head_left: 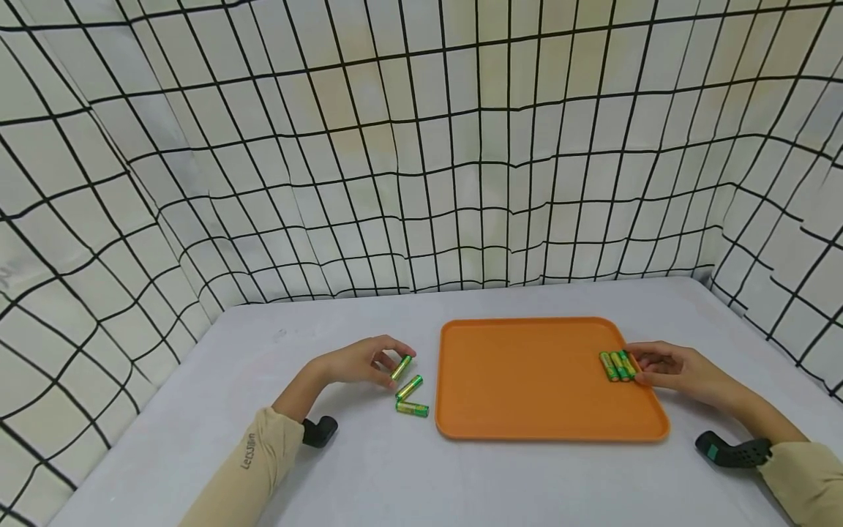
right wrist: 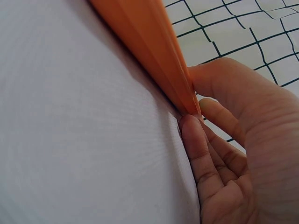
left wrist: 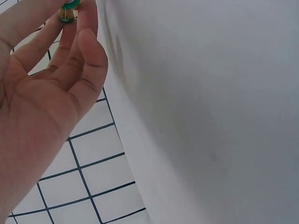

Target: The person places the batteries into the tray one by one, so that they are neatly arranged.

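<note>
Across the white, cloth-covered surface (head_left: 527,483) lies a flat, orange, rectangular tray (head_left: 527,388), with my right grip (head_left: 678,371) touching its right rim, though I cannot tell whether it pinches the outermost of the green-and-gold cylindrical batteries (head_left: 617,366) lying side by side there. My left grip (head_left: 364,361), beyond the tray's left rim, pinches one matching battery (head_left: 400,369), its long axis slanting away and rightward. Two loose batteries (head_left: 412,409) lie just to that grip's right and toward me, short of the tray, the farther slanted likewise, the nearer nearly crosswise.
</note>
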`<action>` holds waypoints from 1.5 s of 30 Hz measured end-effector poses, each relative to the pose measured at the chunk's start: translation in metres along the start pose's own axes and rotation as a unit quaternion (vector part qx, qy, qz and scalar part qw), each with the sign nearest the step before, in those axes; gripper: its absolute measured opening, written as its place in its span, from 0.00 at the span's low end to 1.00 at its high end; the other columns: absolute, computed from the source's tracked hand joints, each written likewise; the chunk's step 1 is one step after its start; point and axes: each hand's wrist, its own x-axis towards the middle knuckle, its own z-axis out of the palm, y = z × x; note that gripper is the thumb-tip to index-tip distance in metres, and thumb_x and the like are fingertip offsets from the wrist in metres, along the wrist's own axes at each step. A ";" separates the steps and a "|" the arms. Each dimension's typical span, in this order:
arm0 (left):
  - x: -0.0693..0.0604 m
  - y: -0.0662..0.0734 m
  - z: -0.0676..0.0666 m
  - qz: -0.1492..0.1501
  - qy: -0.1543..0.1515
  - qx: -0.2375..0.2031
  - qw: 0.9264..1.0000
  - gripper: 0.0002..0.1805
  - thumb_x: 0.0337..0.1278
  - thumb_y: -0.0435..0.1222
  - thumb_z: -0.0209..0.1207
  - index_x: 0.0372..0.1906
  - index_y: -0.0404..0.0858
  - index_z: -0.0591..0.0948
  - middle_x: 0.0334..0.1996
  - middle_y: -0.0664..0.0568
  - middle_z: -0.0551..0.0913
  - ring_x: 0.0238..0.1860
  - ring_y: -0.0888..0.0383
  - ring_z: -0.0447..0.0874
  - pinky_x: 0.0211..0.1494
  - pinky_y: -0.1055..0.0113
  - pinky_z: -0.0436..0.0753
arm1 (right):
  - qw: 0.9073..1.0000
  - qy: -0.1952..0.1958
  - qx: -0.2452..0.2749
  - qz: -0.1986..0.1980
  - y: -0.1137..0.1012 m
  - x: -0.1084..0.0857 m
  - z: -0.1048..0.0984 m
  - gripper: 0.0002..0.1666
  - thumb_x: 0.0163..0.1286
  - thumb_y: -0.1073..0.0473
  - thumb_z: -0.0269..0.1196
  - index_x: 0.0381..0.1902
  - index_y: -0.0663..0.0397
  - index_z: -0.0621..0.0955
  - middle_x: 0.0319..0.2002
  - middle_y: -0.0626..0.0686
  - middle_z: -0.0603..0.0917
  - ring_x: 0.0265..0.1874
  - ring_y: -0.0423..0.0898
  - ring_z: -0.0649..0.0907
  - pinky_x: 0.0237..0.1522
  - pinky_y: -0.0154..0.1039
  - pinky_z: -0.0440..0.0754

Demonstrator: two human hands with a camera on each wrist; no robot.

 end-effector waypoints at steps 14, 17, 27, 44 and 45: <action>0.019 0.019 0.001 0.021 0.004 -0.009 1.000 0.31 0.53 0.31 0.69 0.64 0.39 0.73 0.56 0.49 0.75 0.53 0.55 0.80 0.55 0.63 0.78 | 1.000 0.002 0.000 -0.010 0.001 -0.001 0.001 0.26 0.66 0.68 0.64 0.61 0.68 0.74 0.44 0.43 0.79 0.39 0.35 0.78 0.39 0.24 0.77; 0.024 0.024 0.002 0.026 0.001 -0.012 1.000 0.32 0.54 0.31 0.68 0.65 0.39 0.73 0.56 0.49 0.76 0.53 0.55 0.80 0.55 0.63 0.78 | 1.000 0.002 -0.004 -0.006 0.000 0.000 0.000 0.26 0.67 0.67 0.64 0.61 0.67 0.74 0.44 0.43 0.79 0.39 0.34 0.78 0.40 0.24 0.77; 0.040 0.039 0.008 0.024 -0.010 -0.042 0.999 0.33 0.53 0.33 0.69 0.65 0.38 0.72 0.60 0.51 0.74 0.55 0.56 0.80 0.57 0.62 0.79 | 1.000 -0.001 -0.003 -0.005 0.000 0.000 0.000 0.26 0.67 0.67 0.64 0.61 0.70 0.72 0.45 0.39 0.79 0.40 0.33 0.78 0.41 0.24 0.78; 0.069 0.064 0.018 0.070 -0.030 -0.053 0.996 0.33 0.53 0.32 0.70 0.65 0.35 0.73 0.57 0.50 0.75 0.50 0.58 0.80 0.54 0.66 0.79 | 1.000 0.000 -0.006 -0.002 -0.003 0.000 0.001 0.26 0.67 0.66 0.64 0.61 0.70 0.73 0.45 0.39 0.78 0.40 0.34 0.78 0.42 0.23 0.78; 0.070 0.065 0.019 0.071 -0.030 -0.050 0.996 0.33 0.53 0.32 0.70 0.65 0.35 0.73 0.57 0.51 0.76 0.50 0.59 0.80 0.55 0.66 0.79 | 1.000 0.001 -0.006 -0.003 -0.003 0.000 0.001 0.26 0.67 0.66 0.64 0.61 0.70 0.73 0.45 0.40 0.78 0.40 0.34 0.78 0.42 0.23 0.78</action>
